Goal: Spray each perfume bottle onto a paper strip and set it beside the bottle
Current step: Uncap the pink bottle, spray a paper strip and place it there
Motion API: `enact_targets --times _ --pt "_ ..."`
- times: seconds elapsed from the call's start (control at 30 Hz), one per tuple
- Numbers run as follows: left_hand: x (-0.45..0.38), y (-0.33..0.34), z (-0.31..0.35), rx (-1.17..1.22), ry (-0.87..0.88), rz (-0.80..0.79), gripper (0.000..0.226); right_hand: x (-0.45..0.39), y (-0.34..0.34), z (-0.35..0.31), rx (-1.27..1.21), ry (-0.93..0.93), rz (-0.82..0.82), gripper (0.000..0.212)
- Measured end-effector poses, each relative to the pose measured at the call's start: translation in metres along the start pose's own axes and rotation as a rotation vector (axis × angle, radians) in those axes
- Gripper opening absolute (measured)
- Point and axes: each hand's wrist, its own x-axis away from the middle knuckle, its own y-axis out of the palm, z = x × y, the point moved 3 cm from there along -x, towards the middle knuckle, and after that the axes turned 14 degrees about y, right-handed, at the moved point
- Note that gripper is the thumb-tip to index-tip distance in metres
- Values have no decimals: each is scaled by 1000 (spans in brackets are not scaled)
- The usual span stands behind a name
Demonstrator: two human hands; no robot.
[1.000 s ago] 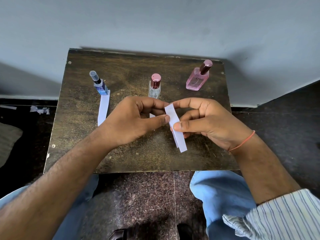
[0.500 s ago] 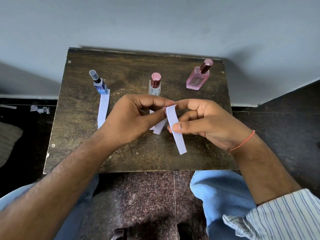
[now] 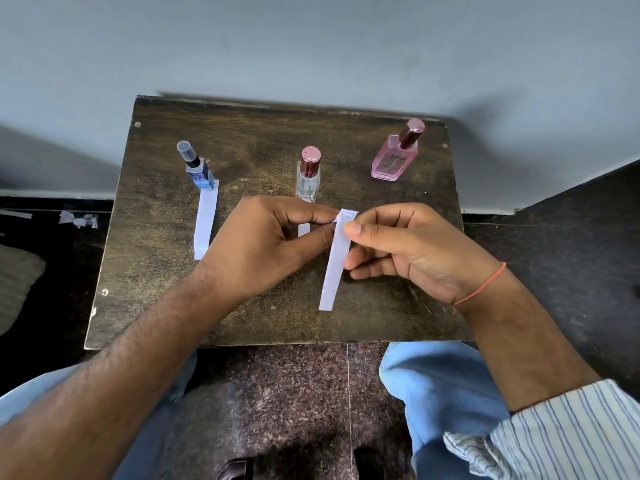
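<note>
Against a pale grey wall (image 3: 311,46) at the top of the frame we see a dark wooden table (image 3: 156,271) over a speckled stone floor (image 3: 277,393). Along the table's far side stand three bottles: a blue bottle (image 3: 199,173) at upper left, a clear bottle (image 3: 308,178) with a pink cap at centre, and a pink bottle (image 3: 394,157) at upper right, each well apart from the others. One strip (image 3: 205,223) lies flat on the table with its far end touching the blue bottle's base. A second strip (image 3: 303,229) shows as a small white patch below the clear bottle, mostly hidden behind the left hand (image 3: 263,244). At mid frame our two hands meet over the table: the left hand's thumb and forefinger pinch the top end of a third strip (image 3: 334,268), and the right hand (image 3: 408,247) pinches that same end under its thumb, other fingers curled behind the paper. This strip hangs down toward the lower part of the frame, its lower end free. A red thread (image 3: 481,289) circles the right wrist, and a striped sleeve (image 3: 554,434) fills the lower right corner, with blue trousers (image 3: 443,386) beside it
</note>
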Motion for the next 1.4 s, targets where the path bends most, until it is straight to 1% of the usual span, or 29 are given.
enact_targets --times 0.13,0.23,0.33,0.43,0.6,0.83,1.1,1.2,1.4 --pt "0 -1 1 -77 45 -14 23 -1 0 -1 -18 -9 51 16" --pt "-1 -1 3 -100 61 -3 22 -2 2 -2 -46 -12 57 18" --pt "-2 -1 8 -142 89 25 19 -2 3 -2 -91 -9 37 16" --pt "-2 0 13 -196 111 54 19 -1 4 -2 -118 11 7 19" --pt "-1 2 14 -239 147 83 22 1 7 -2 -176 63 -53 7" --pt "0 7 18 -271 207 99 22 5 6 0 -219 82 -60 4" --pt "1 7 26 -310 279 129 21 7 3 1 -181 65 -96 16" --pt "1 7 28 -314 296 127 21 6 1 1 -189 46 -109 28" --pt "2 6 29 -304 311 122 21 7 0 2 -227 12 -126 28"
